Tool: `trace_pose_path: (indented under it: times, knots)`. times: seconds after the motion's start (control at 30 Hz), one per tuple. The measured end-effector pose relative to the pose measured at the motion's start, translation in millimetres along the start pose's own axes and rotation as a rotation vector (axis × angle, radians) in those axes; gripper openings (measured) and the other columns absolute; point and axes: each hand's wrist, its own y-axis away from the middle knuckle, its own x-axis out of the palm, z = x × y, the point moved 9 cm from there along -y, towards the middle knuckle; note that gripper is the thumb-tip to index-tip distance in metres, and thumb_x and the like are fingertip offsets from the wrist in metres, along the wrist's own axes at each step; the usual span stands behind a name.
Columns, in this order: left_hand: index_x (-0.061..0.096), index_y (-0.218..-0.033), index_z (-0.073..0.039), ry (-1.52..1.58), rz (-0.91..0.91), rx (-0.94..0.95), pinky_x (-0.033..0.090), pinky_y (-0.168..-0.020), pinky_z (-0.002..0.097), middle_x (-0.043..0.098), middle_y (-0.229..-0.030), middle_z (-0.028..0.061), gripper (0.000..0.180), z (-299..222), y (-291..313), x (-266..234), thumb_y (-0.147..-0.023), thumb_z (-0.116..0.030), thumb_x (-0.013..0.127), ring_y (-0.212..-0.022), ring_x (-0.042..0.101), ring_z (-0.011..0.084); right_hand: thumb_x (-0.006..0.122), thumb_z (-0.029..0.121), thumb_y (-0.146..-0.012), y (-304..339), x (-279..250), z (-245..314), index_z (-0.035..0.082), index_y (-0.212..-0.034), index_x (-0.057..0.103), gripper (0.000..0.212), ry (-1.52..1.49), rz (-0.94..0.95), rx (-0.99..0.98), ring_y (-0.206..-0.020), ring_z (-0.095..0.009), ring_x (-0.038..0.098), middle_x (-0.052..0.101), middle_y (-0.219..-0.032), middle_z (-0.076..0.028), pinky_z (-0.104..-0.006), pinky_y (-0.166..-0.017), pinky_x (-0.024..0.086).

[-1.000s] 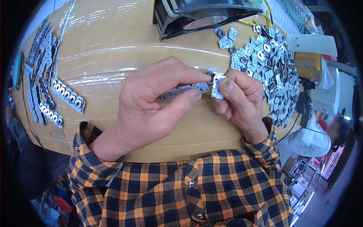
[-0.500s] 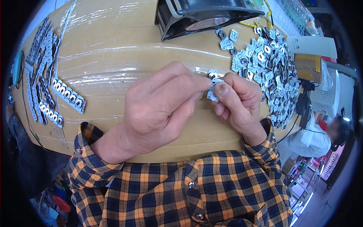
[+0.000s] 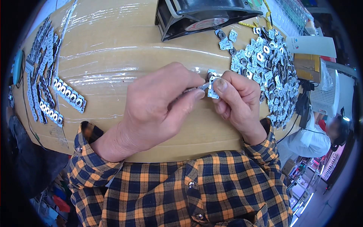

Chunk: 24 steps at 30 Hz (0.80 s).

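Note:
Over the middle of the table my two hands work close together. My right hand (image 3: 240, 100) is closed, its thumb pressing a small pale circuit board (image 3: 212, 93) against the curled fingers. From the left, my left hand (image 3: 157, 104) pinches a thin pale piece (image 3: 204, 86) between thumb and forefinger; it shows almost edge-on, and its tip meets or nearly meets the board. Just beyond the fingertips is another pale piece (image 3: 211, 72) with a dark part; whether it is joined to the held board I cannot tell.
A large heap of small boards with round dark parts (image 3: 270, 75) lies on the right. Joined board strips (image 3: 70, 95) are stacked at the left. A black fan (image 3: 206, 20) stands at the far side. Beyond the heap are a cardboard box (image 3: 307, 68) and a white basket (image 3: 327, 92); another person (image 3: 310, 138) is at right.
My left thumb and forefinger have shifted slightly left and turned, so the thin piece between them now shows. My right hand has barely moved.

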Motion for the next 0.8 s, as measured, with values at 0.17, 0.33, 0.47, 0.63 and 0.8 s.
trace_pose_path:
  times: [0.17, 0.33, 0.47, 0.63, 0.8]
  knots:
    - [0.065, -0.091, 0.001, -0.049, 0.056, 0.143, 0.044, -0.054, 0.0250, 0.063, -0.076, 0.0096, 0.019, -7, 2, 8, -0.074, 0.008, 0.070, -0.064, 0.062, 0.0174, 0.054, 0.017, -0.097, 1, -7, 3, 0.002, -0.073, 0.057, 0.028, 0.081, -0.144, -0.050, -0.044, 0.000, 0.039, 0.050, -0.056, 0.003, -0.0175, -0.040, 0.026]
    - [0.065, -0.094, 0.002, -0.001, 0.184, -0.041, 0.044, -0.053, 0.0226, 0.066, -0.080, 0.0090, 0.014, 4, 0, 15, -0.081, 0.002, 0.066, -0.066, 0.062, 0.0128, 0.056, 0.017, -0.097, 0, -26, 13, 0.002, -0.072, 0.057, 0.029, 0.302, -0.262, -0.208, -0.051, -0.002, 0.043, 0.053, -0.061, 0.002, -0.0185, -0.045, 0.030]
    - [0.064, -0.106, 0.003, 0.439, 0.107, -0.386, 0.045, -0.054, 0.0175, 0.068, -0.092, 0.0063, 0.019, 33, 8, 15, -0.088, -0.004, 0.062, -0.070, 0.062, 0.0070, 0.056, 0.018, -0.096, 8, -23, 35, 0.000, -0.072, 0.057, 0.030, 0.726, -0.264, -0.374, -0.053, -0.004, 0.045, 0.052, -0.061, 0.001, -0.0211, -0.048, 0.032]
    - [0.066, -0.105, 0.002, 0.522, 0.162, -0.461, 0.043, -0.052, 0.0161, 0.068, -0.091, 0.0065, 0.019, 37, 10, 21, -0.088, -0.005, 0.064, -0.069, 0.062, 0.0066, 0.055, 0.017, -0.096, 4, -2, 26, -0.001, -0.073, 0.058, 0.029, 0.431, 0.028, -0.357, -0.051, -0.007, 0.047, 0.054, -0.061, -0.002, -0.0232, -0.047, 0.034]
    - [0.067, -0.102, 0.001, 0.517, 0.212, -0.410, 0.041, -0.051, 0.0156, 0.067, -0.089, 0.0052, 0.016, 33, 9, 20, -0.088, -0.007, 0.064, -0.069, 0.062, 0.0060, 0.055, 0.017, -0.095, 5, 8, 27, 0.000, -0.071, 0.058, 0.029, 0.457, 0.135, -0.384, -0.047, -0.010, 0.051, 0.056, -0.059, -0.004, -0.0246, -0.045, 0.037]
